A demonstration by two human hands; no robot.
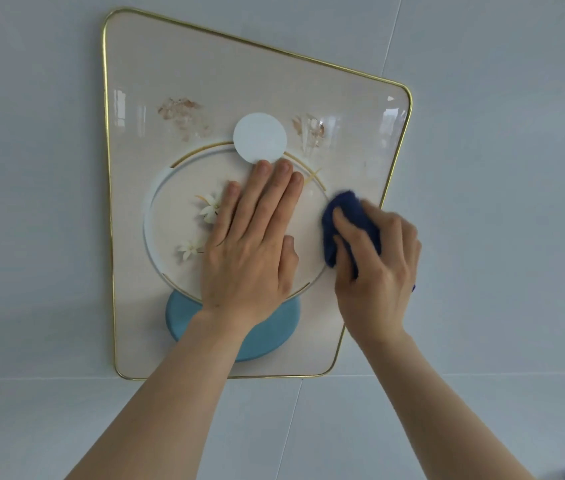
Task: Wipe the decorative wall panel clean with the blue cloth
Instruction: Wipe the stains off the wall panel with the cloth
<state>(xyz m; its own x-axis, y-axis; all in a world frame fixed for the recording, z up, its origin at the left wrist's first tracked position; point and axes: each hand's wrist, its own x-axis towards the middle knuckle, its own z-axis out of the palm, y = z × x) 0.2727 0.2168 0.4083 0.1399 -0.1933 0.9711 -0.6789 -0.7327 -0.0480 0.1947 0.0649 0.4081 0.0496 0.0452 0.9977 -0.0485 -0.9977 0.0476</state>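
Observation:
The decorative wall panel (204,64) is cream with a gold rim, a ring motif, white flowers, a white disc and a light blue disc. It hangs on the wall in front of me. Brownish smears (184,114) mark its upper left, and a second patch of smears (310,128) sits right of the white disc. My left hand (256,237) lies flat on the panel's middle, fingers spread, holding nothing. My right hand (374,261) presses the bunched dark blue cloth (346,216) against the panel near its right edge.
Pale grey wall tiles (499,168) surround the panel, with a horizontal joint just under its lower rim. Both bare forearms reach up from the bottom of the view.

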